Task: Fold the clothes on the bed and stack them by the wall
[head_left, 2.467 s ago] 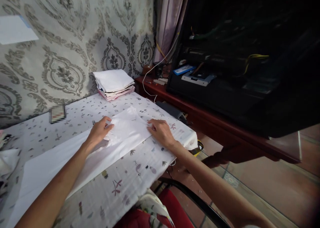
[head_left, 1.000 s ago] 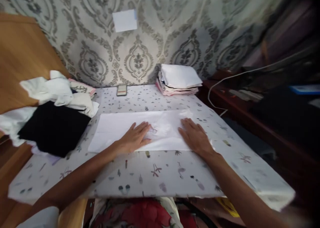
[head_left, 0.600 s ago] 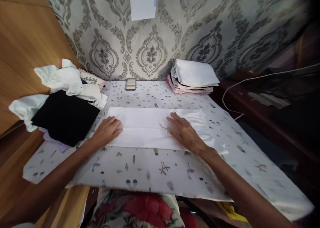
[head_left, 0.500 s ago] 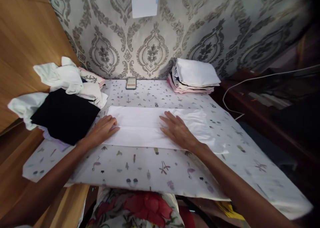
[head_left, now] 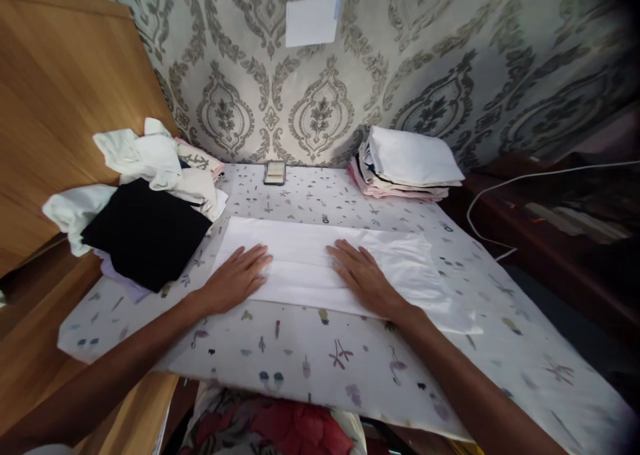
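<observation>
1. Two hands of yours rest palm-down on one long white cloth (head_left: 300, 262); it lies flat beneath them, stretched left to right across the printed cover (head_left: 280, 348).
2. Left hand (head_left: 240, 278): flat, nothing gripped, fingers slightly parted. It covers the cloth's near left corner; the cloth's far left corner shows beyond your fingertips.
3. Right hand (head_left: 363, 275): flat, fingers fanned, nothing gripped. It crosses the near edge, right of the cloth's middle. Cloth smooth between your hands, rumpled to the right of this one.
4. Left of your left hand, well apart from the cloth: folded black cloth (head_left: 147, 232), with loose white garments (head_left: 145, 155) behind it.
5. Beyond your right hand, near the wall: folded stack (head_left: 415, 158), white on top.
</observation>
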`<action>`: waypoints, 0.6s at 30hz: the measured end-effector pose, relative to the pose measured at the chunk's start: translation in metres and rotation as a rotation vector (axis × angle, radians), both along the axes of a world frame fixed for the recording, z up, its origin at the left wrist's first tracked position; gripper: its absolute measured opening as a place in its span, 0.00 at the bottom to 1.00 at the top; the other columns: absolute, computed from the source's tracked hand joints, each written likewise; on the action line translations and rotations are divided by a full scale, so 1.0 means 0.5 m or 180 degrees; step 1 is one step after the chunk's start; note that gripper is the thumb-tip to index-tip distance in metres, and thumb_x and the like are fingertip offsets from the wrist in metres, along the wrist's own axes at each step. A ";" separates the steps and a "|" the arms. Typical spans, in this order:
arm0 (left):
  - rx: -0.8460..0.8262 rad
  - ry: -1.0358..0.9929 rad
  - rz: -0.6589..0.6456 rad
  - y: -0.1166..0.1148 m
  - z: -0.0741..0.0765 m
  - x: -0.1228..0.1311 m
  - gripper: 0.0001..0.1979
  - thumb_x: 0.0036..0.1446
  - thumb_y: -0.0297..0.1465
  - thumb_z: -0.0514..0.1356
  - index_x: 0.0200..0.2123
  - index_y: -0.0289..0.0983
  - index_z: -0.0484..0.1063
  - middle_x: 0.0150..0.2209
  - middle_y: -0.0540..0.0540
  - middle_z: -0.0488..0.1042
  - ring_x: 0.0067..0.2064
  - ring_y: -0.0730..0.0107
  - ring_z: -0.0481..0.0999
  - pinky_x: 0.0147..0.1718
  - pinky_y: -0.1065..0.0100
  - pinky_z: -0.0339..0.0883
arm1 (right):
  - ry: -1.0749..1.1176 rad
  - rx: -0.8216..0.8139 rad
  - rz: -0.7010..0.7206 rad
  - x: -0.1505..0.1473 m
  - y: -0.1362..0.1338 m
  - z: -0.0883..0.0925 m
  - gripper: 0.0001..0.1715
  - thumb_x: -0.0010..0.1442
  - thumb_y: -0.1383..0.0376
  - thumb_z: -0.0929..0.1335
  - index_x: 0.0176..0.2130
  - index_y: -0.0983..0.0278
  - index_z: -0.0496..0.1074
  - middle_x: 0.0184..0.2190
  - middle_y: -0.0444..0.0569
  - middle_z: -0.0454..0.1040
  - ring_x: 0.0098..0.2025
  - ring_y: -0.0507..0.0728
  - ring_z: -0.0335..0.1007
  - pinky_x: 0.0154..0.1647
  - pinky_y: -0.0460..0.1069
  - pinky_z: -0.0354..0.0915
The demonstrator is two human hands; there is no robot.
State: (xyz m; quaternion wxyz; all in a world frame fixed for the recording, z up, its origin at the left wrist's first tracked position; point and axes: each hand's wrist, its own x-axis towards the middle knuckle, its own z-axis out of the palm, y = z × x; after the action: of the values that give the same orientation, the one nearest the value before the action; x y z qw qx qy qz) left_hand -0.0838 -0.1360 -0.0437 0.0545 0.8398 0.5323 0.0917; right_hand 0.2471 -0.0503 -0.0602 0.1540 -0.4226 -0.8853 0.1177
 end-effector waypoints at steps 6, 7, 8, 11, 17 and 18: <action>-0.0098 -0.0072 -0.0032 -0.003 -0.014 0.000 0.28 0.72 0.44 0.42 0.69 0.40 0.58 0.72 0.41 0.56 0.73 0.61 0.50 0.71 0.52 0.43 | 0.0298 -0.0453 0.0082 0.024 0.034 0.043 0.28 0.70 0.56 0.58 0.65 0.58 0.65 0.65 0.52 0.67 0.66 0.62 0.63 0.66 0.61 0.61; -0.0065 -0.0080 -0.0040 -0.002 -0.015 -0.002 0.28 0.72 0.44 0.42 0.69 0.40 0.58 0.72 0.41 0.56 0.73 0.61 0.50 0.71 0.52 0.43 | 0.0229 -0.0425 0.0163 0.023 0.039 0.046 0.26 0.69 0.58 0.60 0.63 0.59 0.67 0.64 0.53 0.69 0.66 0.62 0.63 0.66 0.61 0.61; -0.0037 -0.0081 -0.0048 -0.001 -0.017 -0.002 0.28 0.72 0.44 0.42 0.69 0.40 0.58 0.72 0.41 0.56 0.73 0.61 0.50 0.71 0.52 0.43 | 0.0157 -0.0363 0.0203 0.019 0.043 0.045 0.25 0.68 0.58 0.61 0.61 0.60 0.69 0.63 0.54 0.69 0.66 0.62 0.63 0.66 0.61 0.61; -0.0011 -0.0029 -0.0066 -0.002 -0.018 -0.001 0.28 0.73 0.44 0.41 0.69 0.40 0.58 0.72 0.41 0.55 0.74 0.61 0.49 0.71 0.52 0.44 | -0.0007 0.0002 0.0076 0.004 0.043 0.031 0.22 0.68 0.61 0.62 0.57 0.62 0.72 0.62 0.57 0.70 0.65 0.64 0.63 0.65 0.62 0.61; -0.0213 0.0196 -0.0036 0.011 -0.008 -0.019 0.32 0.72 0.48 0.41 0.72 0.39 0.51 0.74 0.41 0.47 0.75 0.60 0.43 0.71 0.51 0.40 | -0.0069 0.0666 -0.0026 -0.014 0.025 0.008 0.24 0.71 0.64 0.56 0.58 0.67 0.71 0.61 0.62 0.70 0.64 0.64 0.64 0.63 0.63 0.62; -0.0255 0.0218 0.0012 0.018 -0.006 -0.028 0.33 0.71 0.49 0.41 0.72 0.39 0.50 0.74 0.41 0.46 0.75 0.60 0.42 0.71 0.51 0.39 | -0.0057 0.0749 0.0000 -0.021 0.019 0.009 0.25 0.71 0.64 0.56 0.58 0.68 0.71 0.62 0.63 0.69 0.65 0.65 0.64 0.63 0.63 0.62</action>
State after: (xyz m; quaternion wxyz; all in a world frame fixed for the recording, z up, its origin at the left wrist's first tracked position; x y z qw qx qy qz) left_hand -0.0977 -0.1270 -0.0468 0.0697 0.8386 0.5387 0.0416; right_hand 0.2367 -0.0408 -0.0555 0.1947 -0.4027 -0.8944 0.0092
